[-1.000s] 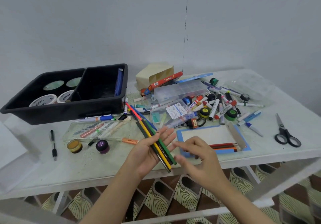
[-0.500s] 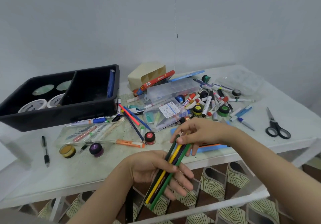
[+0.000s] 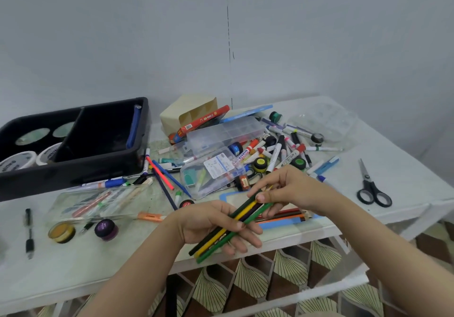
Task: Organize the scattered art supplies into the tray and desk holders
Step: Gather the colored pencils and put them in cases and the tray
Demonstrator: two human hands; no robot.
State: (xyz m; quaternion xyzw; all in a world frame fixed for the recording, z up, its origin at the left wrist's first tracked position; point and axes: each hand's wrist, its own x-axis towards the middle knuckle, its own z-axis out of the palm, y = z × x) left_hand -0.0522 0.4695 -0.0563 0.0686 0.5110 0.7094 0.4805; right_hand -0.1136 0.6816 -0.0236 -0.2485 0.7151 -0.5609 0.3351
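1. The white table [image 3: 405,186] is spreading across the lower frame.
2. The black tray [image 3: 73,169] is sitting at middle left, cut off by the left edge. Tape rolls [image 3: 17,163] are lying partly hidden in its left compartment.
3. The left hand [image 3: 208,223], lower centre, is curling its fingers round a bundle of coloured pencils [image 3: 221,236].
4. The right hand [image 3: 290,189], just right, is pinching the bundle's upper end, hiding the tips.
5. The pencils are slanting over the table's near edge.
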